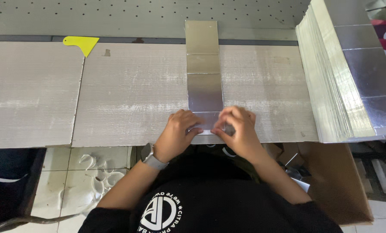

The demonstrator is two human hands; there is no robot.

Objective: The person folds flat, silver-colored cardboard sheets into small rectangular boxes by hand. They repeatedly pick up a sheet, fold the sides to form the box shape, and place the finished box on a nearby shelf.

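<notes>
A long silver foil-faced card strip point(203, 73) with cross creases lies flat on the grey board worktop point(128, 95), running away from me. My left hand point(178, 131) and my right hand point(238, 129) both pinch its near end at the table's front edge. The fingertips of both hands press on the last panel, which they partly hide. A watch sits on my left wrist.
A tall stack of silver sheets point(344, 77) fills the right side of the worktop. A yellow plastic scraper point(81, 43) lies at the back left. A brown cardboard box point(331, 181) stands below on the right. White strips point(100, 172) litter the tiled floor.
</notes>
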